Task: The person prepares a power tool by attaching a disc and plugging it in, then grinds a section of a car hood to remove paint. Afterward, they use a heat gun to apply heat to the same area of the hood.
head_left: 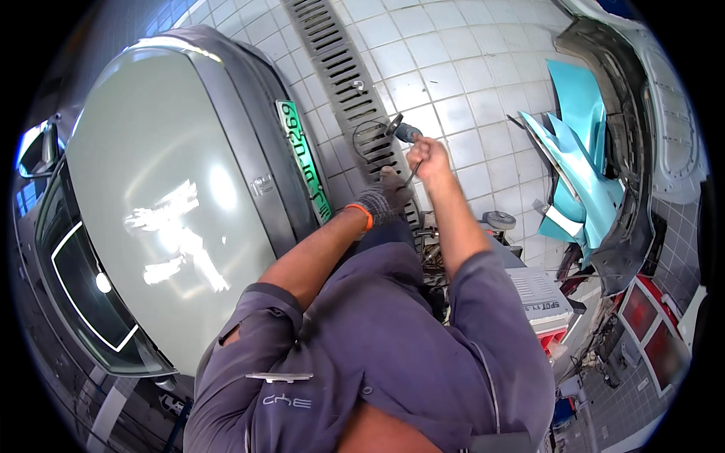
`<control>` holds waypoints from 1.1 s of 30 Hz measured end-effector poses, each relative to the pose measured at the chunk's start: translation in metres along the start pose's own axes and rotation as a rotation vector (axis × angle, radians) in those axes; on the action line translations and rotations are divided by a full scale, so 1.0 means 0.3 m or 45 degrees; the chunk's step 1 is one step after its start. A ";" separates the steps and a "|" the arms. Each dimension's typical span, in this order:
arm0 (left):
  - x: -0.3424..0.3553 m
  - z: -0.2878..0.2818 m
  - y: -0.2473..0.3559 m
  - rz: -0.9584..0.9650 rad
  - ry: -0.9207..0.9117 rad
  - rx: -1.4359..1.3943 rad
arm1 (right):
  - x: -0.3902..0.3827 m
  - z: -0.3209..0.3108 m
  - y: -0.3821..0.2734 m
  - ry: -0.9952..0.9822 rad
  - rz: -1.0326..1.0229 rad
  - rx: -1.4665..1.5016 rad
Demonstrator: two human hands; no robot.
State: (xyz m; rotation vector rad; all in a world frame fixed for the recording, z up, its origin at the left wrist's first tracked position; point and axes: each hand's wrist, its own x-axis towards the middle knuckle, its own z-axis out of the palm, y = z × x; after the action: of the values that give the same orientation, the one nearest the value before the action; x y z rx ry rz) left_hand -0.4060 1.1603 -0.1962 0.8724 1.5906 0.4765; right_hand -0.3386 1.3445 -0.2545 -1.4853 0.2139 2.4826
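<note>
My left hand (pixel 384 192), in a dark knit glove with an orange cuff, is closed around a thin dark cord, below and left of my bare right hand. My right hand (pixel 428 158) is closed on the cord (pixel 412 176) at the base of a grey and black hand tool (pixel 404 130), which sticks out beyond my fingers; whether my fingers also grip its body I cannot tell. A loop of cord arches to the tool's left above a slotted drain grate (pixel 332 53) in the white tiled floor.
A pale grey-green car (pixel 158 128) with a green plate stands close on my left. On the right lie turquoise body panels (pixel 574 98) against a dark bumper (pixel 630 90). A grey machine (pixel 536 294) with wheels and red parts is beside my right arm. Red-lensed lamps (pixel 642 317) sit farther right.
</note>
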 end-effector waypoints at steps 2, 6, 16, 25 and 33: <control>-0.051 -0.095 0.058 -0.177 0.025 0.137 | 0.098 0.020 -0.147 0.262 -0.043 -0.043; -0.310 -0.194 -0.130 -0.274 0.460 0.297 | 0.289 0.066 -0.442 0.272 -0.197 -0.130; -0.969 -0.382 -0.559 -0.743 1.431 1.340 | 0.529 -0.029 -0.767 0.487 -0.580 -0.331; -1.012 -0.323 -0.530 -0.905 1.206 1.088 | 0.568 -0.527 -0.257 0.469 -0.395 -0.597; -1.240 0.011 -0.539 -0.661 0.774 0.987 | 0.326 -0.481 0.183 0.185 -0.404 -0.526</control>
State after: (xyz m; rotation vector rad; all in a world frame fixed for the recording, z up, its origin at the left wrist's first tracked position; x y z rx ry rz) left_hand -0.4395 0.7761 -0.0702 0.8545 2.5448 -0.3194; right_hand -0.2764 1.2689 -0.4087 -1.6957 -0.5020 2.2484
